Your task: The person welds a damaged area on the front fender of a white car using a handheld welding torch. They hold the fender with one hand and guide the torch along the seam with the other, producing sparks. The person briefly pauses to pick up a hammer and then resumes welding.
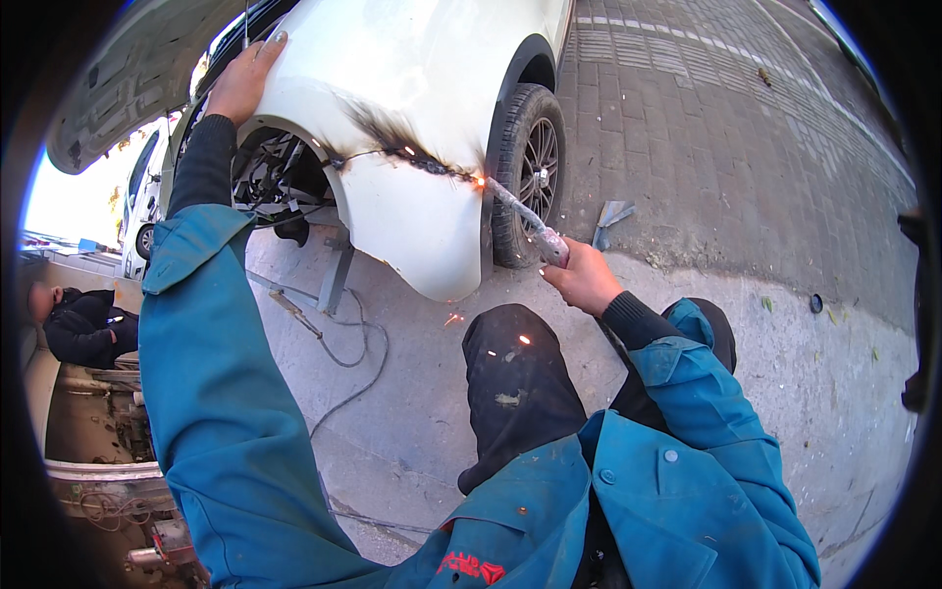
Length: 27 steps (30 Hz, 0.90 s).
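Note:
A torch point(517, 208) with a long pale neck and a pinkish handle is wrapped by my right hand point(586, 279). Its tip glows bright orange against the white car fender point(402, 59), close to the wheel arch's rear edge. Across the panel runs a blackened, jagged burn line point(417, 157), with sooty streaks above it and small orange spots along it. My left hand point(243, 82) grips the fender's upper edge, beside the raised hood point(118, 83); part of its fingers is hidden. Sparks point(453, 319) drop below the panel, and some glow in front of my dark trouser knee.
Right of the panel stands a tyre point(512, 177); a bent metal scrap point(613, 221) lies behind it. A cable point(368, 383) and a clamp-like tool point(294, 312) lie on the concrete. At far left are a person in dark clothes point(88, 329) and a cluttered metal bin point(103, 471).

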Each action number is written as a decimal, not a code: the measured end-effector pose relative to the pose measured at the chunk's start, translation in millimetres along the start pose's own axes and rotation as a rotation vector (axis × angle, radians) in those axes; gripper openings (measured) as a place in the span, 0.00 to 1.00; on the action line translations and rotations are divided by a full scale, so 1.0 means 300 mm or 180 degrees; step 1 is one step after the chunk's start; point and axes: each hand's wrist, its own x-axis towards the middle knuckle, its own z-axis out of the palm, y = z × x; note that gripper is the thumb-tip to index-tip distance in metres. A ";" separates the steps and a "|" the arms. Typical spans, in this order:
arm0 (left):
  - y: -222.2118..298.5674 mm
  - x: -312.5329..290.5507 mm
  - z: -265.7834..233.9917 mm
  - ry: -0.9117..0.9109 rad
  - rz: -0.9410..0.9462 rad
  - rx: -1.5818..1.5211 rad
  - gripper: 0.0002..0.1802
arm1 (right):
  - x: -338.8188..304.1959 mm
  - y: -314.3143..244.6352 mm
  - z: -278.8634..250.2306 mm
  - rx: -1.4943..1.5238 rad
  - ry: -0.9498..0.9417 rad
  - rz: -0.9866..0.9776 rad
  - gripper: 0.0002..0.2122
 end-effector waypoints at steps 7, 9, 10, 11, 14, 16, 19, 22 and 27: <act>-0.007 0.006 -0.001 -0.0026 -0.0020 0.0054 0.48 | -0.004 -0.003 -0.002 -0.0024 0.0010 0.0019 0.17; -0.007 0.004 0.000 -0.0033 0.0013 0.0052 0.48 | -0.004 -0.004 -0.002 -0.0020 0.0013 0.0008 0.17; -0.007 0.003 -0.001 -0.0039 -0.0003 0.0047 0.48 | -0.003 -0.004 -0.002 -0.0012 0.0010 -0.0005 0.17; -0.006 0.003 -0.002 -0.0050 0.0001 0.0049 0.48 | -0.003 -0.005 -0.002 -0.0004 -0.0015 0.0104 0.17; -0.003 0.003 -0.003 -0.0057 0.0019 0.0050 0.48 | -0.003 -0.007 -0.002 -0.0019 -0.0008 0.0100 0.17; -0.001 0.002 -0.003 -0.0039 0.0005 0.0025 0.48 | -0.005 -0.008 -0.003 -0.0030 0.0011 0.0019 0.17; 0.003 0.002 -0.005 -0.0049 -0.0046 0.0027 0.48 | -0.007 -0.011 -0.006 -0.0074 0.0043 -0.0003 0.16; 0.006 -0.003 -0.004 0.0012 -0.0007 0.0098 0.47 | -0.005 -0.011 -0.008 -0.0095 0.0067 -0.0031 0.16; 0.003 0.000 -0.003 0.0001 0.0054 0.0087 0.47 | 0.003 0.001 -0.003 -0.0132 0.0054 -0.0033 0.15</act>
